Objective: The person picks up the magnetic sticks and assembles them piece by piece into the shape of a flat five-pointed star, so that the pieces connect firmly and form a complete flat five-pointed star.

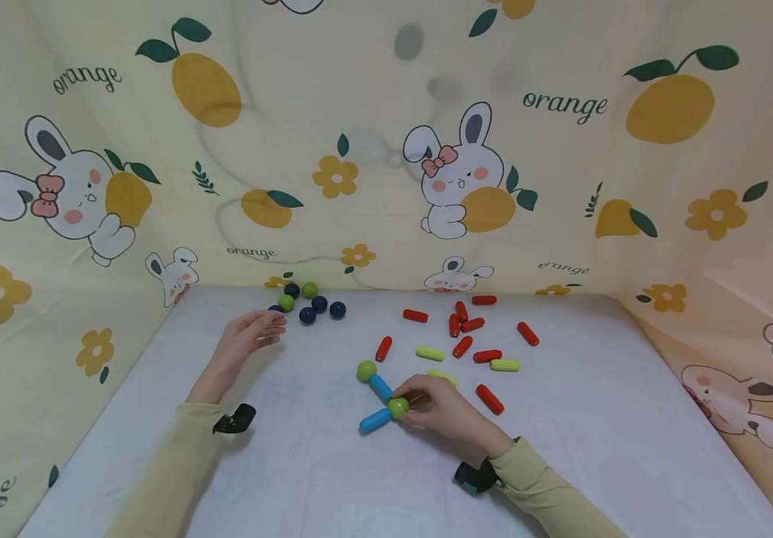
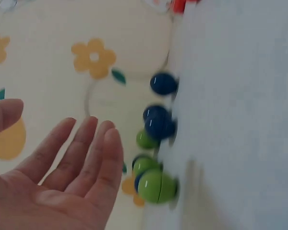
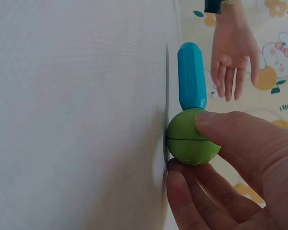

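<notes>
Thumb and fingers of my right hand pinch a green ball low at the table surface. Two blue rods meet at that ball in a V, and a second green ball caps the far end of the upper rod. The right wrist view shows one blue rod standing out from the held ball. My left hand hovers at the left, fingers extended and holding nothing. Just past its fingertips lies a cluster of dark blue balls and green balls, partly hidden behind the hand.
Several red rods are scattered over the table's right half. Among them lie yellow-green rods, one partly behind my right hand. A patterned cloth with rabbits and oranges walls the white table at the back and sides.
</notes>
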A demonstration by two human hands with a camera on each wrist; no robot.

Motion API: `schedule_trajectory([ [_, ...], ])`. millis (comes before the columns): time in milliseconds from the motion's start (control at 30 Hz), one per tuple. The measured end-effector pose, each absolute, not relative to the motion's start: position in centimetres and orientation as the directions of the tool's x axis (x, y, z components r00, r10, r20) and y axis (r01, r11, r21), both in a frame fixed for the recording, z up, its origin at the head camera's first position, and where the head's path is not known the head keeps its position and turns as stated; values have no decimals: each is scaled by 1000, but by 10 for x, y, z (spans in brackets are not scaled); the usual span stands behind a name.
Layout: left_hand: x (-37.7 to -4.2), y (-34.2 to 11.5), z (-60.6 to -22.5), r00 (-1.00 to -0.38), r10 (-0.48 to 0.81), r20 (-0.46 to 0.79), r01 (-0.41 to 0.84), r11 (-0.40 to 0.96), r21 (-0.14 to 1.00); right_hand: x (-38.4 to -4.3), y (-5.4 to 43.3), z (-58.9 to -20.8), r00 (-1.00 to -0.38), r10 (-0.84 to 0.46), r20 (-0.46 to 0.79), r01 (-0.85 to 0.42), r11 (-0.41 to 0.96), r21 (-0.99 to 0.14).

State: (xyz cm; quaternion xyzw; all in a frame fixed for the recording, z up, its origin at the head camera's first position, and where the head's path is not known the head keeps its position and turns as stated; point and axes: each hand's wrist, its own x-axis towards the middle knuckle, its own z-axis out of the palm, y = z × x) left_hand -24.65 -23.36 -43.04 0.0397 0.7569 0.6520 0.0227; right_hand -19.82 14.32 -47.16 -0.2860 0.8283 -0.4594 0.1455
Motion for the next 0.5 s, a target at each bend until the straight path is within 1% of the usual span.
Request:
schedule_trajectory([
  [133,-251,-247,-433,-998,25,49,52,160,986,-197,143,-471,-796,-605,23,-340,415,-844],
  [200,-253,-252,-436,-999,7,50,50,183,982,-193,140,-462,-797,-603,18,-330,410,-850],
  [367,-256,-259,-441,-1000,-9,7,5,221,975,-191,139,-461,-799,-601,16,-337,425,-840],
  [433,-258,-261,-443,-1000,-11,-13,-15,237,971,-195,140,-469,-794,-607,26,-356,431,-829],
  [500,-259,-262,-444,-999,-9,-35,-36,263,964,-194,139,-469,-791,-611,35,-368,429,-825],
])
